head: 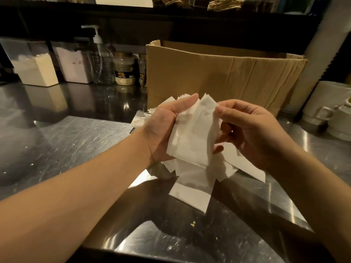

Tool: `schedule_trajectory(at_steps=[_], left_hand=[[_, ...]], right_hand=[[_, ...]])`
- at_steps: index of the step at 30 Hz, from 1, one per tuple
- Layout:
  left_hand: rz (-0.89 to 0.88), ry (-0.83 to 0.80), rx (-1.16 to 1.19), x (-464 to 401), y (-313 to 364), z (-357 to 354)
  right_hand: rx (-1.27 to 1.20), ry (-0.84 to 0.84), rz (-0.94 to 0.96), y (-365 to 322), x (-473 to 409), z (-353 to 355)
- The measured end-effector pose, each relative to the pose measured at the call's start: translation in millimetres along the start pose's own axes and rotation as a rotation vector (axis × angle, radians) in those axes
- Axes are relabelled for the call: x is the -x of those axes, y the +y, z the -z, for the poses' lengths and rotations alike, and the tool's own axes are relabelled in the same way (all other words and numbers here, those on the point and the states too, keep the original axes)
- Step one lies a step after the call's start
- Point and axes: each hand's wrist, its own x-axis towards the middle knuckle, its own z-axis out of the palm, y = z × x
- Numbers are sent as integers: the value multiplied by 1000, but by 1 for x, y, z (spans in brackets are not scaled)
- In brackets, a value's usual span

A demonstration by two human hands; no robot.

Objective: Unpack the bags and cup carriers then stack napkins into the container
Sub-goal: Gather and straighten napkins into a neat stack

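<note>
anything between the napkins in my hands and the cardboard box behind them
Nothing visible does. The napkins, held by the left hand and right hand, sit just in front of the cardboard box, with only open air between. The box's inside is not in view.

Centre: white, unpatterned paper napkins (191, 133), the same white as the loose paper sheets (191, 194) below them. Behind, upper right: plain tan-brown corrugated cardboard box (218, 78). Foreground: grey brushed-steel counter (76, 141), finely scratched, with bright reflections. Upper left: clear rectangular tub of cream powder (36, 71); clear tub of pale pinkish powder (76, 69); clear plastic pump bottle (100, 59) with white pump head; small jar (124, 69) with black-and-yellow label. Right edge: white ceramic mugs (326, 109).
</note>
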Motion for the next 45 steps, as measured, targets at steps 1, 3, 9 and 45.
schedule_trajectory(at_steps=[1,3,9,45], left_hand=[[-18,10,-25,0,0,0],[-26,18,-59,-1,-1,0],[-9,52,-167,1,1,-5],[-33,3,-26,-1,-7,-3]], right_hand=[[-8,33,-13,1,0,-2],[-16,78,-30,1,-1,-4],[-11,107,-59,4,1,-7],[891,-221,374,23,7,-11]])
